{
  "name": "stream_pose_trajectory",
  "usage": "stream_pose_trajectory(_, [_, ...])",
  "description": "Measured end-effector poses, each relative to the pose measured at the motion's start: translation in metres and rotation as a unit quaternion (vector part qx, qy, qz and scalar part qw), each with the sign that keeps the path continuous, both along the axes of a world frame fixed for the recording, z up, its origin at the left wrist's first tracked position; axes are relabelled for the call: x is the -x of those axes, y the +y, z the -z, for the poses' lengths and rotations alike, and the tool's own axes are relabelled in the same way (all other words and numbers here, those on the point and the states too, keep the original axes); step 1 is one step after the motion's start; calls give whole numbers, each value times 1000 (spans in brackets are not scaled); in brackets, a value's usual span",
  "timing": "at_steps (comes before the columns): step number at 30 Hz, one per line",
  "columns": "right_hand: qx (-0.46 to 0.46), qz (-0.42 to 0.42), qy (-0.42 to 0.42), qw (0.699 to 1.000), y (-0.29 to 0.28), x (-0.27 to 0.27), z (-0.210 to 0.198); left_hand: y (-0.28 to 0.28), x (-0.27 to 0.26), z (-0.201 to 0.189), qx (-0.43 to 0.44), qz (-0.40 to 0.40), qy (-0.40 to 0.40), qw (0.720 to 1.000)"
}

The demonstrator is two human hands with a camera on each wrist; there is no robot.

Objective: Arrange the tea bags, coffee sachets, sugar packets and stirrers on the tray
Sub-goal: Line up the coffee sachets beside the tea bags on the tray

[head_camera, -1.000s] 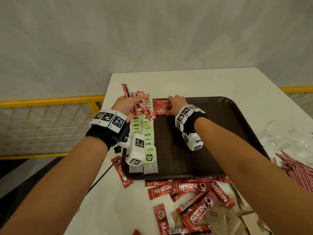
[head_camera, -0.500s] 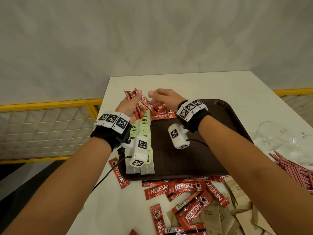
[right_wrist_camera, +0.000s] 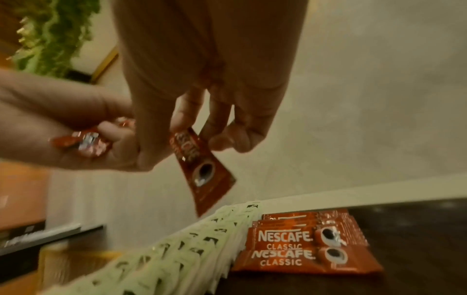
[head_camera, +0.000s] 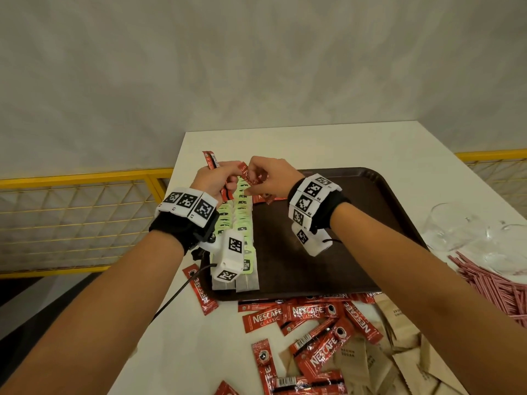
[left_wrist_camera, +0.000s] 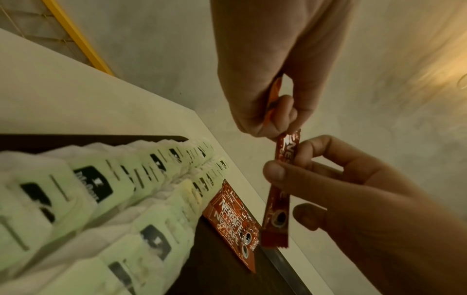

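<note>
My left hand [head_camera: 221,181] grips a small bundle of red coffee sachets [head_camera: 210,160] above the tray's far left corner. My right hand [head_camera: 255,178] meets it and pinches one sachet [left_wrist_camera: 278,199] between thumb and forefinger; it hangs end down, its top end at my left fingertips. The right wrist view shows this sachet [right_wrist_camera: 202,169] over the tea bags. Two rows of green-tagged tea bags [head_camera: 239,223] line the left side of the brown tray [head_camera: 370,212]. A few sachets [right_wrist_camera: 303,245] lie flat beside them at the far end.
Loose coffee sachets [head_camera: 308,317] and brown sugar packets [head_camera: 399,323] lie on the white table in front of the tray. Pink stirrers [head_camera: 499,289] are heaped at the right, beside clear glassware [head_camera: 456,229]. A yellow railing [head_camera: 85,181] runs past the table's left edge.
My right hand left the sachets lying on the tray, rose to my left hand and took hold of one sachet from the bundle.
</note>
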State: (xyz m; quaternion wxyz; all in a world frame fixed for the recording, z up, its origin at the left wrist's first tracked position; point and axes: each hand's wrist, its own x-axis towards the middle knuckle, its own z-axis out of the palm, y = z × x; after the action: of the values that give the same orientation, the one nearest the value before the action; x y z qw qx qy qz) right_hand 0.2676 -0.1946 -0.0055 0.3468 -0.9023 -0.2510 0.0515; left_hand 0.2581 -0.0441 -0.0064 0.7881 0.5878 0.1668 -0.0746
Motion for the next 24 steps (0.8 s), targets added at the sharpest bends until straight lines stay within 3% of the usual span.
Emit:
stream_pose_trajectory(5, [-148, 39, 134, 979, -14, -3, -1, 0, 0, 0, 16, -12, 0, 1000])
stream_pose_trajectory(11, [-141, 47, 190, 971, -19, -5, 0, -7, -1, 0, 18, -15, 2, 1000])
stream_pose_trajectory(13, [-100, 60, 188, 975, -26, -8, 4, -7, -1, 1, -8, -28, -3, 1000])
stream_pose_trajectory(15, [9, 64, 170, 983, -36, -11, 10, -4, 0, 2, -32, -25, -6, 999])
stream_pose_trajectory(19, [219, 58, 141, 964, -42, -20, 23, 0, 3, 3, -30, -20, 9, 999])
stream_pose_trajectory(24, [251, 65, 97, 961, -30, -33, 35, 0, 7, -1, -29, -12, 25, 999])
